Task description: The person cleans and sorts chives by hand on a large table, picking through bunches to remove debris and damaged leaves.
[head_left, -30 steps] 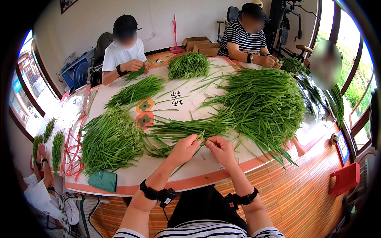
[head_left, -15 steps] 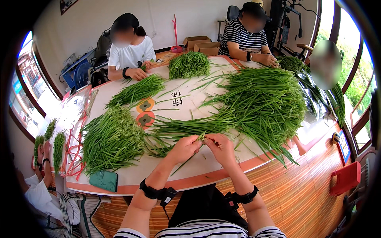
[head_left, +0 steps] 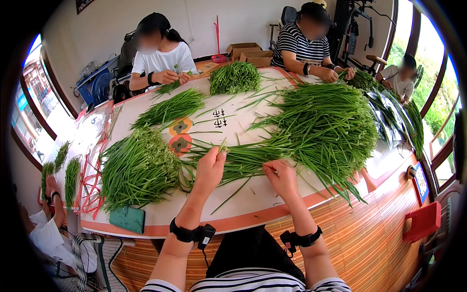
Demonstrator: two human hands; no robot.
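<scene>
My left hand (head_left: 211,166) is closed above the near side of the table, with the pale bud tip of a green garlic chive stalk (head_left: 223,144) poking up past the thumb. To its right, my right hand (head_left: 281,178) has its fingers pinched together; whatever sits in them is hidden. Just beyond both hands lies a loose spread of garlic chives (head_left: 245,158). It runs into a big heap of chives (head_left: 331,126) on the right. A second thick pile (head_left: 140,170) lies at the left, its budded ends facing right.
Across the table (head_left: 243,220), one person (head_left: 165,63) in white and another (head_left: 304,48) in stripes handle greens. More people sit at far right and lower left. A green phone case (head_left: 127,220) and red ties (head_left: 92,187) lie at left; a red stool (head_left: 422,221) stands right.
My hands have parted from where they met: the left moved left and up with the stalk, the right moved slightly right. The person in white has raised their hands.
</scene>
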